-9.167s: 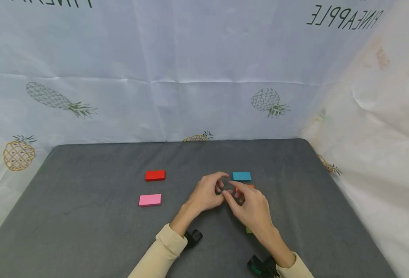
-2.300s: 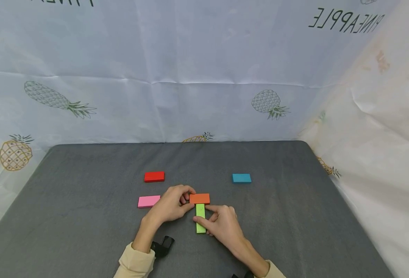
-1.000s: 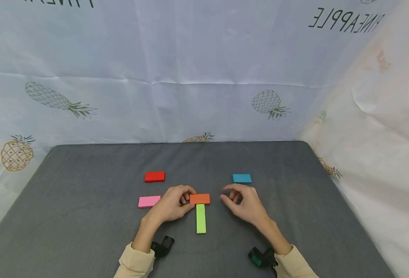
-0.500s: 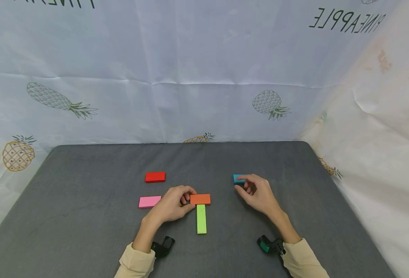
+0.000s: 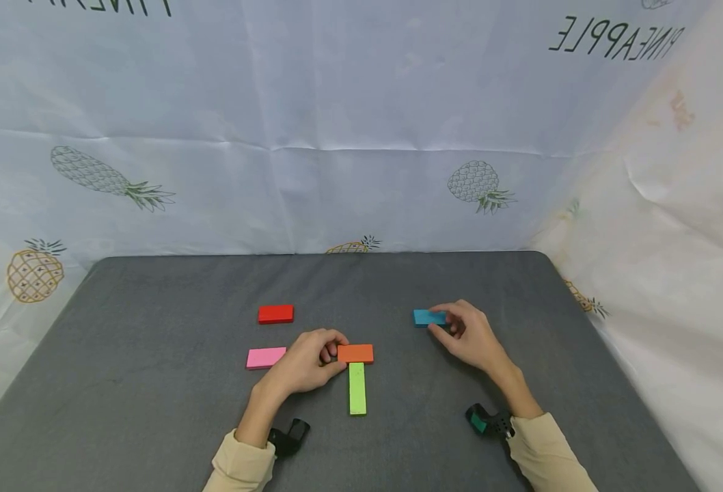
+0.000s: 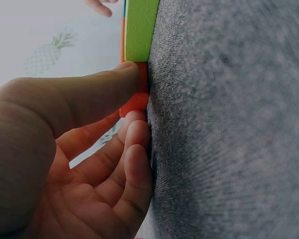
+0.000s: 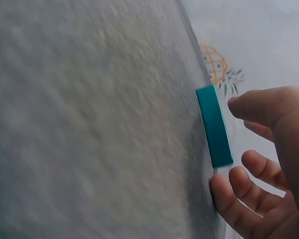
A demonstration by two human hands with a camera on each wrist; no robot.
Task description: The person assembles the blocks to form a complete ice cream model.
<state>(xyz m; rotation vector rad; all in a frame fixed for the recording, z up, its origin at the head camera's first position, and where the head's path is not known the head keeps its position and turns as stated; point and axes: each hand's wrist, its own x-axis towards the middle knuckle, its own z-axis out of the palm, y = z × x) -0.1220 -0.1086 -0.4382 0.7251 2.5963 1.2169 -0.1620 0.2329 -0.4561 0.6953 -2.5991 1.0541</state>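
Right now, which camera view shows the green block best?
The head view: the green block lies there uncovered, its whole top visible. The left wrist view shows only part, cut by the frame's upper edge; the right wrist view, none.

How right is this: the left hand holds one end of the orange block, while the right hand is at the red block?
One thing is wrong: the right hand is at the blue block, as the head view shows. The left hand does hold one end of the orange block.
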